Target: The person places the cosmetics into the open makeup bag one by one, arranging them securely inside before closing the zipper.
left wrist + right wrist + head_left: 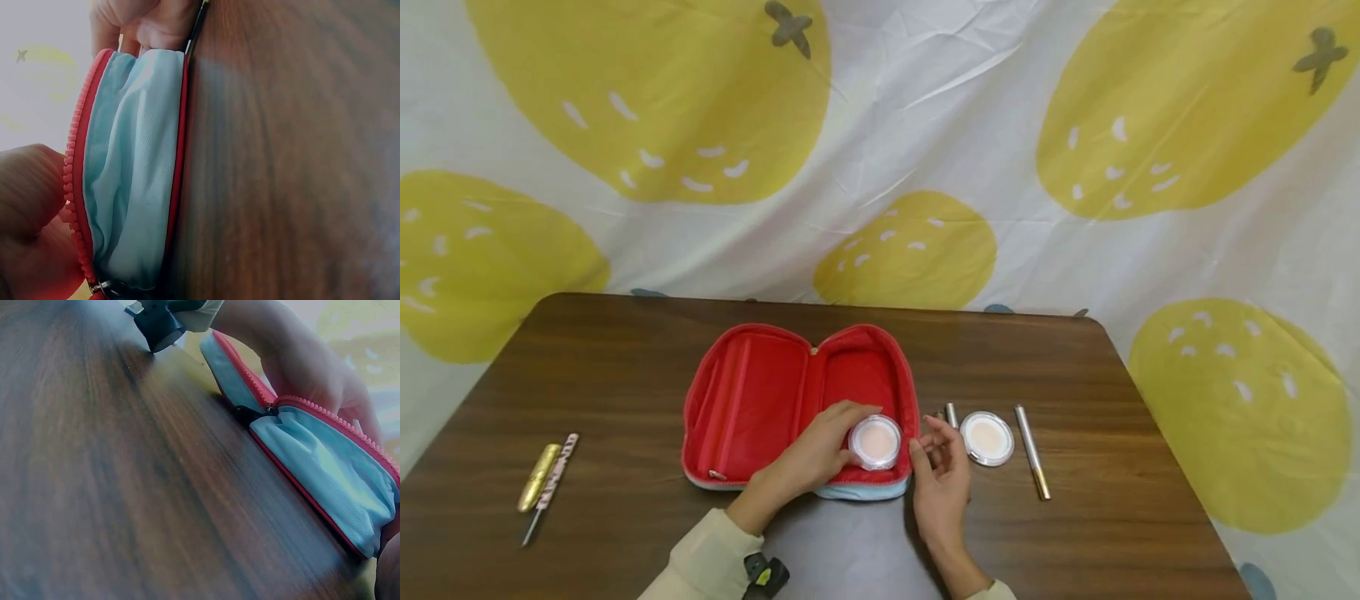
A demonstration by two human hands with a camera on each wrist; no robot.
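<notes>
Red-lined, the cosmetic pouch (781, 398) near the desk's (625, 367) far edge is apparently being packed, a makeup compact (876, 442) being pinched at its right half by the left hand (817, 446), release being needed next, the right hand (943, 483) being held loose.

The brown wood-grain table (602, 542) is cut off along its near edge. Right fingers (946, 432) partly hide a slim silver tube (951, 413); toward the left edge, a slim pink tube's (559, 468) markings are illegible.

no legible text, slim pink tube (549, 490) with dark marks, possibly lettering
</notes>
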